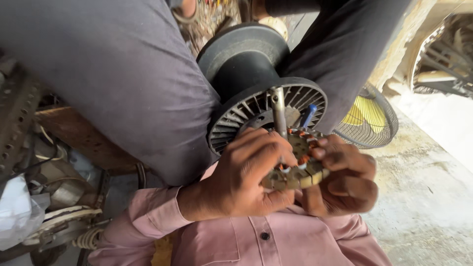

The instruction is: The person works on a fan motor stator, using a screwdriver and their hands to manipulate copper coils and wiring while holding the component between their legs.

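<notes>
Between the person's knees, close to the chest, both hands hold a round motor part [298,165]. It is a ring of metal plates with copper wire wound inside it, and it sits low in the middle of the view. The left hand [246,177] wraps around its left side, with the fingers curled over the top and the thumb underneath. The right hand [345,180] grips its right side, with the fingers bent tight around the edge. Neither hand is loose; both are clenched on the ring. A thin metal rod [279,111] sticks up just behind the ring, and a small blue piece [309,114] stands beside the rod. Behind them is a big black spool-shaped housing [246,64] with slotted vents around its front rim. It rests between the person's legs, which are covered in dark trousers [123,74]. The person wears a pink shirt [246,241] with a dark button. To the right, on the rough grey floor [428,197], lies a fan with yellow blades [367,118] inside a dark wire guard. On the left side sit rusty metal parts [19,113] and a white bag [15,212].
</notes>
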